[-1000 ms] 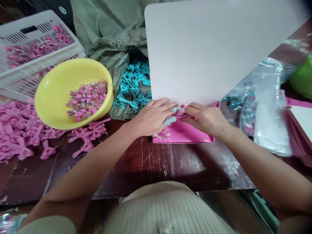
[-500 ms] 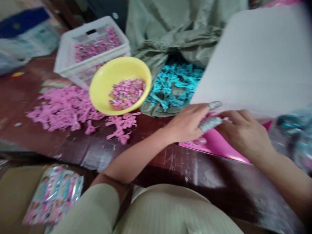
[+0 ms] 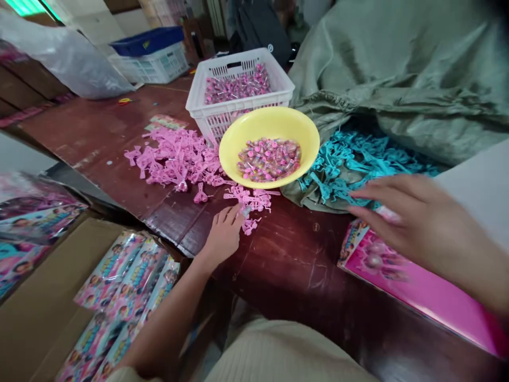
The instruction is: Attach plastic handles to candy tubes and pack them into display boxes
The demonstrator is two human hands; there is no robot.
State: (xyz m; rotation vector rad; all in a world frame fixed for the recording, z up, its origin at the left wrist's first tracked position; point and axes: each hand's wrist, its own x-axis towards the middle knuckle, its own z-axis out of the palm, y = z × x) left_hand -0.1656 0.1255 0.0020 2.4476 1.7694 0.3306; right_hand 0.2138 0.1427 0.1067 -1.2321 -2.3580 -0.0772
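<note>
Carefully is how the left hand (image 3: pixel 223 236) ought to work at the small cluster of pink plastic pieces (image 3: pixel 254 197), which lies on the dark red surface (image 3: pixel 294 254) just in front of the yellow bowl (image 3: pixel 242 132). Its fingers bend in over the near edge of the cluster, a grey wrap (image 3: pixel 246 211) showing at a fingertip; whether they grip a piece, I cannot tell. Because the pieces overlap and their thin arms look apt to snag, a pinch on one body, lifted straight up, seems better than a sweep. Keeping the wrist low should also spare the bowl's rim, close beyond.

The right hand (image 3: pixel 431 215), blurred, is open, its thumb and fingers apart with nothing visible between them. It hangs over the pink box (image 3: pixel 433 292), whose printed front faces the person; it is best held clear of the box's edge.

As for containers, the bowl holds a heap of small clear-and-pink capsules (image 3: pixel 270 159) and leans close to the white crate (image 3: pixel 240 107), which carries similar ones. Turquoise pieces (image 3: pixel 358 159) spill at the mouth of the grey-green sack (image 3: pixel 397 69). Lower left, a cardboard carton (image 3: pixel 51 313) holds printed packs (image 3: pixel 131 270). A larger pink pile (image 3: pixel 178 159) lies loose, left of the bowl.
</note>
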